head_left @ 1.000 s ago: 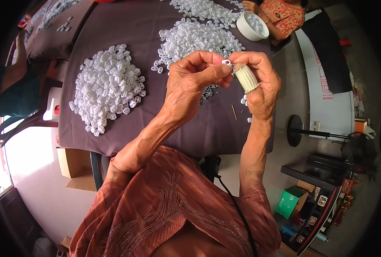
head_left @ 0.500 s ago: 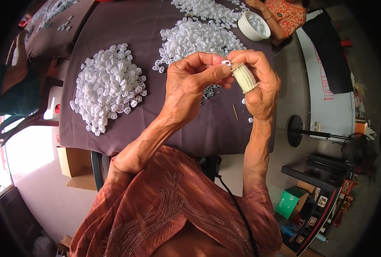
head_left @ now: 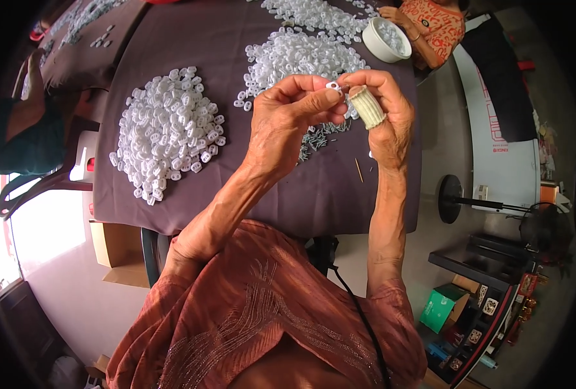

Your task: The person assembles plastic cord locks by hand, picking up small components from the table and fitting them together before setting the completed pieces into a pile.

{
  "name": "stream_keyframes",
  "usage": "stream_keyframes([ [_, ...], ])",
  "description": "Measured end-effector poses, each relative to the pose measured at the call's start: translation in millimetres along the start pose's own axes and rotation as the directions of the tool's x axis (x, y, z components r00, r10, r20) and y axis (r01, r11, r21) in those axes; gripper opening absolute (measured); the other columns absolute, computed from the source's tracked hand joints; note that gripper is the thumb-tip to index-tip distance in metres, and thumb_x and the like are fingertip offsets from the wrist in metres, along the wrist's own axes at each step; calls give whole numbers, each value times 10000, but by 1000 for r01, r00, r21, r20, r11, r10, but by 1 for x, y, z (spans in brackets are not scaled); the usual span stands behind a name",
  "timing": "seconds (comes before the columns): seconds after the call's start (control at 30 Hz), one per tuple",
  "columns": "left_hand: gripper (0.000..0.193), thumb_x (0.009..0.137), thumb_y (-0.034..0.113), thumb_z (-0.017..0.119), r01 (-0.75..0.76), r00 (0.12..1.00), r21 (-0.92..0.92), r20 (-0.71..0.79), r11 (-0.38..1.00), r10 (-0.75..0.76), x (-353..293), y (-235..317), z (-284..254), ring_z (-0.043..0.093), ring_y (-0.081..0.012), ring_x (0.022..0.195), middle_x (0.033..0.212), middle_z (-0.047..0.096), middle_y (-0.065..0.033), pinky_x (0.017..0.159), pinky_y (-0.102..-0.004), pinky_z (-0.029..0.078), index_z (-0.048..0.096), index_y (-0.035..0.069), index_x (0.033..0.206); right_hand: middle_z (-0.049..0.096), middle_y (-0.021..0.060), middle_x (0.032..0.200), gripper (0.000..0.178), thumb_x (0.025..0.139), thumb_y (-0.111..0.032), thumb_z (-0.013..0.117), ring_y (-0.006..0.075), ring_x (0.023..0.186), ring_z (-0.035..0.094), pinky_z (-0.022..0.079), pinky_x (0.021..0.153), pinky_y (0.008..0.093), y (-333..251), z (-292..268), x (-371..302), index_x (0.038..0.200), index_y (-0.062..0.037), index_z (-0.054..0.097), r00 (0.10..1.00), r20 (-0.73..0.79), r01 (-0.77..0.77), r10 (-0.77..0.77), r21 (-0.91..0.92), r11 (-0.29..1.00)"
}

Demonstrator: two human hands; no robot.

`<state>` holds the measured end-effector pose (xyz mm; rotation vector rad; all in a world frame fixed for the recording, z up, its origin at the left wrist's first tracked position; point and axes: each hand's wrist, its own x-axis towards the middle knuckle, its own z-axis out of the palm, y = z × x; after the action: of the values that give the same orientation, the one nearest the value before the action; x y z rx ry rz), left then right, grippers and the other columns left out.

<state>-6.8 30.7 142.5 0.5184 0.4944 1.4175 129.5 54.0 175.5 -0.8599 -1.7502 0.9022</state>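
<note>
In the head view, a small white plastic piece (head_left: 333, 85) is pinched between the fingertips of the left hand (head_left: 288, 120) and the right hand (head_left: 385, 117), both grips narrow, raised above the worktop (head_left: 314, 194), likely for close sight; a ribbed finger cot (head_left: 368, 106) is worn, probably for protection.

Bare cloth (head_left: 340, 188) between white piles (head_left: 168, 129)

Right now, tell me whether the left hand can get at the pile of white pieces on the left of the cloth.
Probably yes. The left hand is raised above the table, its fingers pinching a small white piece; nothing lies between it and the pile, but it would have to free its fingers first.
</note>
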Motion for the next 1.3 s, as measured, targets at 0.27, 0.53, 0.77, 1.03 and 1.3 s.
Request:
stream_keyframes([
  [0.27, 201, 796, 38, 579, -63, 998, -7, -20, 998, 63, 15, 21, -20, 605, -183, 694, 809, 608, -120, 675, -281, 510, 559, -68, 966, 601, 23, 750, 216, 755, 51, 448, 71, 704, 553, 427, 634, 206, 87, -1, -3, 915, -33, 568, 961, 177, -178, 213, -194, 965],
  [0.53, 180, 789, 82, 606, -43, 998, 1, -54, 999, 43, 20, 27, -35, 601, -176, 698, 791, 607, -101, 673, -277, 504, 570, -43, 914, 605, 159, 755, 215, 656, 9, 472, 333, 690, 579, 451, 626, 380, 156, 28, -28, 831, -34, 591, 962, 232, -1, 144, -523, 852],
  [0.77, 162, 825, 106, 557, -51, 992, 92, -110, 995, 61, 22, 28, -41, 598, -166, 726, 827, 608, -99, 667, -275, 496, 563, -11, 936, 598, 173, 816, 225, 660, -17, 492, 345, 771, 569, 451, 681, 399, 170, 58, -14, 860, -19, 595, 954, 227, 28, 194, -715, 698],
  [1.03, 165, 821, 111, 567, -46, 990, 124, -127, 991, 62, 23, 27, -43, 593, -153, 711, 819, 609, -93, 660, -271, 493, 564, -10, 933, 613, 124, 756, 129, 695, -60, 566, 248, 668, 593, 461, 628, 334, 164, 58, -11, 809, -4, 589, 952, 197, -67, 236, -616, 785],
  [1.3, 185, 774, 135, 635, -4, 991, 102, -130, 995, 17, 20, 20, -40, 574, -132, 683, 778, 604, -67, 653, -254, 468, 582, -5, 884, 583, 88, 758, 234, 825, -55, 474, 179, 654, 574, 467, 643, 300, 83, 17, 0, 1041, 10, 537, 906, 99, -398, 412, 535, 745],
])
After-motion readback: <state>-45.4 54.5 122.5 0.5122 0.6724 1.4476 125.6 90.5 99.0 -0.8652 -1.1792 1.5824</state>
